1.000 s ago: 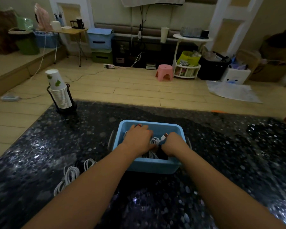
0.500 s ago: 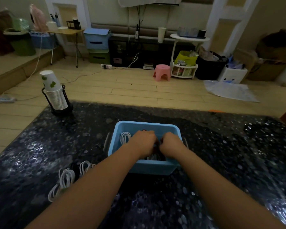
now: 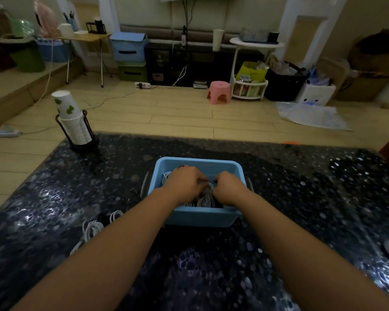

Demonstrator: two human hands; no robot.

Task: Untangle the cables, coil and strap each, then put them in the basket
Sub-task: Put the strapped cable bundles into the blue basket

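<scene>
- Left hand [image 3: 184,184] and right hand [image 3: 228,187] inside blue basket [image 3: 200,217], fingers curled round white cable [image 3: 208,196].
- More white cables [image 3: 92,230] on desk [image 3: 301,198], left.
- Cup stack [image 3: 73,122] far-left.

Plastic, stone-look gloss, paper and wood

The basket [image 3: 202,217] at centre looks smooth matt blue plastic; the table [image 3: 301,198] is glossy dark speckled; paper cups [image 3: 73,122] at left sit in a black wire holder [image 3: 85,143]; upper floor [image 3: 177,115] is pale wood plank.
</scene>
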